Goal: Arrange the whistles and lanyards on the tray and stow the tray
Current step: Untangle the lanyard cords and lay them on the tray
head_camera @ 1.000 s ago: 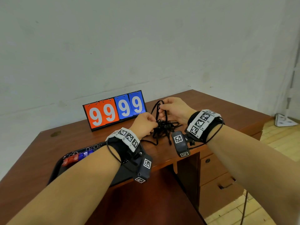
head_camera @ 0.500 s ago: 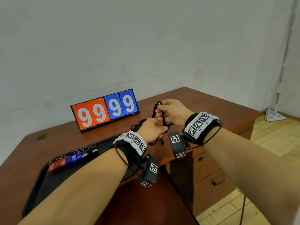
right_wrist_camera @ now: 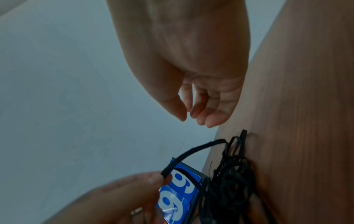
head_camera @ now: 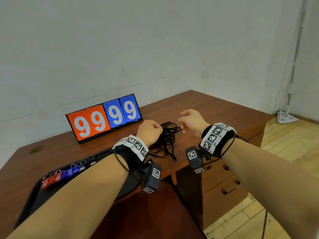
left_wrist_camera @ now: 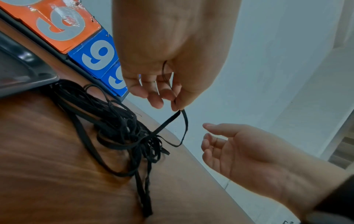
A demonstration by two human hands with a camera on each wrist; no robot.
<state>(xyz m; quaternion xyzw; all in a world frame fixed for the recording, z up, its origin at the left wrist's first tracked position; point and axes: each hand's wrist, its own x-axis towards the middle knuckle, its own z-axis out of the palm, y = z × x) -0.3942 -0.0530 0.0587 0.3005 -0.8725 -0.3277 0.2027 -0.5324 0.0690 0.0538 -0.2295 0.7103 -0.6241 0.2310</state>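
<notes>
— What have the hands got?

— My left hand point(left_wrist_camera: 172, 60) pinches one loop of black lanyard point(left_wrist_camera: 172, 119) between thumb and fingertips point(left_wrist_camera: 177, 104), lifted a little above the desk point(head_camera: 215, 109). The loop runs down into the tangle of black lanyards point(head_camera: 165, 138) lying on the wood. In the head view that hand looks like a closed fist right over the pile.

— And the other?

— My right hand point(head_camera: 191, 119) hovers just beside the tangle, holding nothing. The left wrist view shows its palm turned up and the fingers point(left_wrist_camera: 214, 139) loosely spread; the right wrist view shows them slightly bent, thumb near the fingertips with a gap between.

— Where is the tray?

— The black tray point(head_camera: 34, 195) sits on the desk at my left, partly under my left forearm, its near edge at the desk front. Along its far side I see a row of whistles point(head_camera: 65, 173), red ones at the left, then blue, then darker ones, each with a small metal ring. I see no lanyard in it; the pile lies just beside its right corner.

— Anything else up there?

— A flip scoreboard point(head_camera: 103, 118) stands behind the pile, orange 99 and blue 99.
</notes>
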